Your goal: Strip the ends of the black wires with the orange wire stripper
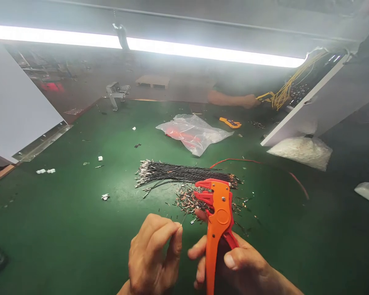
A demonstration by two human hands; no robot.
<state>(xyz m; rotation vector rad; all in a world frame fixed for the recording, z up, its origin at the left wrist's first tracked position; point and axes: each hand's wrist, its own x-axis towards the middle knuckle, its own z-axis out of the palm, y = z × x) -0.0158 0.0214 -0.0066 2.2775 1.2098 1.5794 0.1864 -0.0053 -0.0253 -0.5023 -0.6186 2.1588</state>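
Nearest, lower left: left hand (155,254), fingers pinched together on a thin strand (183,219) just left of the cutter, probably for fine control.
Lower right: right hand (249,262), fingers curled loosely around an orange wire stripper (223,217). It stands upright, its mouth turned left, seemingly to face the pinching hand.
Scraps: a loose heap of short clippings (184,200) on the green surface (80,229), behind and beside the tool's head.
Black wires: a neat bundle (178,172) beyond the heap, silver ends to the left, perhaps aligned for easy picking. A red wire (240,159) curves away on the right.
Bags: a clear plastic bag (213,136) with red contents, too blurred to identify; farther right, another bag (301,153) full of small whitish pieces.
Far side: a yellow-orange tool (230,122) lies flat; beyond, a co-worker's hand (249,100) holds a yellow tool (266,97) by yellow wires (284,88).
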